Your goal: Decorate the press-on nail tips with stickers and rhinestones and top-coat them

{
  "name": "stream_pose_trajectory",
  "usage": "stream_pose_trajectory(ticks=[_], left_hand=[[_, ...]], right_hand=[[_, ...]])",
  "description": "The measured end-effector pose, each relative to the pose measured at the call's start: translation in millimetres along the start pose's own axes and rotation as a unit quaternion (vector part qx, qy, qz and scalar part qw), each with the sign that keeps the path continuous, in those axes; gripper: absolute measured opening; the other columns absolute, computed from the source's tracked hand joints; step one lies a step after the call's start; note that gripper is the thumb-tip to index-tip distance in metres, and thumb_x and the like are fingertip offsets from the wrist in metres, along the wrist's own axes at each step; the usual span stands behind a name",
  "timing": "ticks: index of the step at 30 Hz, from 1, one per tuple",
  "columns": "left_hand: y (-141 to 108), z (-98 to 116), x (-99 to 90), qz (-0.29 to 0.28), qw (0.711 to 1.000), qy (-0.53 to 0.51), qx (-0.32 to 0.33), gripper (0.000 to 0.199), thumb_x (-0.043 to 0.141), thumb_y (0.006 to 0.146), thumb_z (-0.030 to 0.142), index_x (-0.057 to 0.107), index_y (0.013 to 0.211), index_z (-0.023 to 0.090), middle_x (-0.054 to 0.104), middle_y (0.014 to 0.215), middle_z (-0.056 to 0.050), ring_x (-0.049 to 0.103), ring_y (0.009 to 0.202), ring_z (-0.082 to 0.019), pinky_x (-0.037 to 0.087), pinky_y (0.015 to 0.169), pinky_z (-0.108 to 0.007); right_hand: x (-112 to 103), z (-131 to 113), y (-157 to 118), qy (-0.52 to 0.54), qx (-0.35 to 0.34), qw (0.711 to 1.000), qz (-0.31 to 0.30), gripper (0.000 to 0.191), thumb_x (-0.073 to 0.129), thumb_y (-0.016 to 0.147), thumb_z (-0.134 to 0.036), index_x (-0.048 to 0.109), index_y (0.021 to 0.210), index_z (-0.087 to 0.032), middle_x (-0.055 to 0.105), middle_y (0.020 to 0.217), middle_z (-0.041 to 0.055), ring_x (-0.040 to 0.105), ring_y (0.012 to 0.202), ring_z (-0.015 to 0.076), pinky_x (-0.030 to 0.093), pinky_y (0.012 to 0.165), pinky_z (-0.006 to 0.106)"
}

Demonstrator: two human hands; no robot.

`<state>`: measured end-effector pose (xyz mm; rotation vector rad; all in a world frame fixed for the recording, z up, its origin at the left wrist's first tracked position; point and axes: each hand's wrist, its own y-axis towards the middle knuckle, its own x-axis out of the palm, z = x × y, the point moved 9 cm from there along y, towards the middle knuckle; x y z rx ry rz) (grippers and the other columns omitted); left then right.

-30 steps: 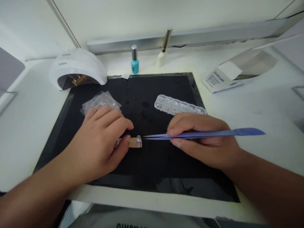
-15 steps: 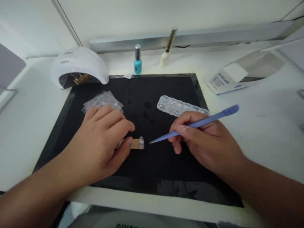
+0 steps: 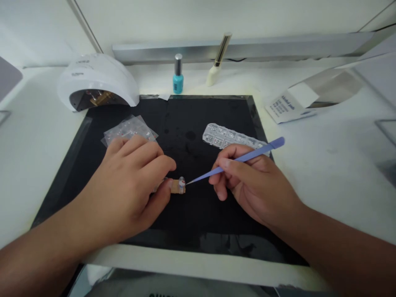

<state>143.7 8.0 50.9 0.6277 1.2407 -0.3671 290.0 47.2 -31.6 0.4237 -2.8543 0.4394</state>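
My left hand (image 3: pixel 136 181) pinches a small tan strip (image 3: pixel 175 186) between thumb and fingers, low over the black mat (image 3: pixel 192 222). A clear, decorated nail tip (image 3: pixel 182 185) stands at the strip's right end; the strip's left part is mostly hidden by my thumb. Held like a pen, blue tweezers (image 3: pixel 247 156) rest in my right hand (image 3: pixel 244 177). Their fine metal points are at the right side of the nail tip; whether they touch it I cannot tell.
Clear sheets (image 3: pixel 130 127) lie beyond my left hand, and a clear compartment case (image 3: pixel 216 134) beyond my right. Farther back are a white lamp (image 3: pixel 102 74), a turquoise bottle (image 3: pixel 177 82), a cream bottle (image 3: pixel 213 75) and an open alcohol pads box (image 3: pixel 286 107).
My right hand has moved left, bringing the tweezers' points from beside the strip up to the nail tip. My left hand keeps its pinch. The whole view has shifted slightly.
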Motion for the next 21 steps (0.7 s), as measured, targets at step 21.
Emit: stream_pose_trajectory(ticks=[21], left_hand=[[-1.7,2.9,1.4,-0.01,1.0,0.02,-0.011,0.018,0.046,0.093,0.021,0.063,0.095,0.018,0.062,0.086,-0.006,0.054,0.083,-0.028,0.036,0.072,-0.044]], right_hand=[[4.7,-1.3,-0.7,0.03,0.01,0.999,0.025,0.007,0.067,0.078,-0.02,0.061,0.074,-0.019,0.067,0.053,-0.003,0.058,0.039,0.009,0.044,0.041,0.018]])
